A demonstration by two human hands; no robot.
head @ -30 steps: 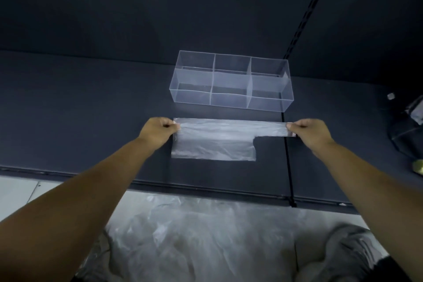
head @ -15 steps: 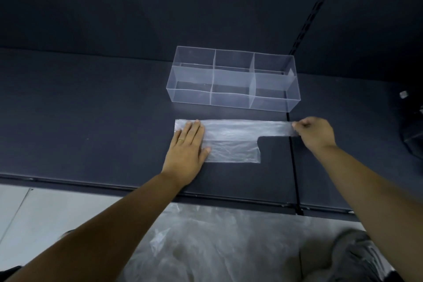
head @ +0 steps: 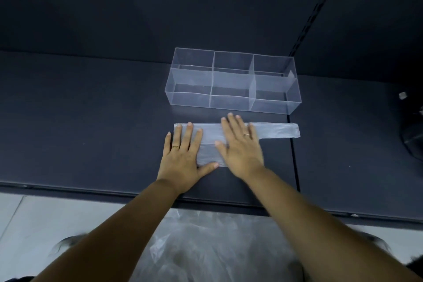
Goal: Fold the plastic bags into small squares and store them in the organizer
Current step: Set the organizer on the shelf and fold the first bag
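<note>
I see the plastic bag lying flat on the dark table, in the middle, just on the near side of the organizer. The bag is see-through and lies as a long band from left to right. A thin strip of it sticks out to the right, past both hands, and crosses a seam in the table. A wider part lies toward the near side, under the hands.

The left hand lies on the left end of the bag. It is palm down, with fingers straight and a little apart, pressing the bag onto the table. It pinches nothing. Its thumb points right along the near edge of the bag.

The right hand lies just beside it, on the middle of the bag. It is flat too, with fingers straight and spread, and it holds nothing. Its fingertips reach past the far edge of the bag, toward the organizer, but do not touch it. Each hand has a ring on one finger. I cannot tell if the two hands touch.

The organizer is a clear box with six little rooms, three across and two deep. It stands a bit apart from the bag.

Near me, below the table edge, lies a pile of clear bags. At the far right is a dark thing, cut off, and I cannot tell what it is.
</note>
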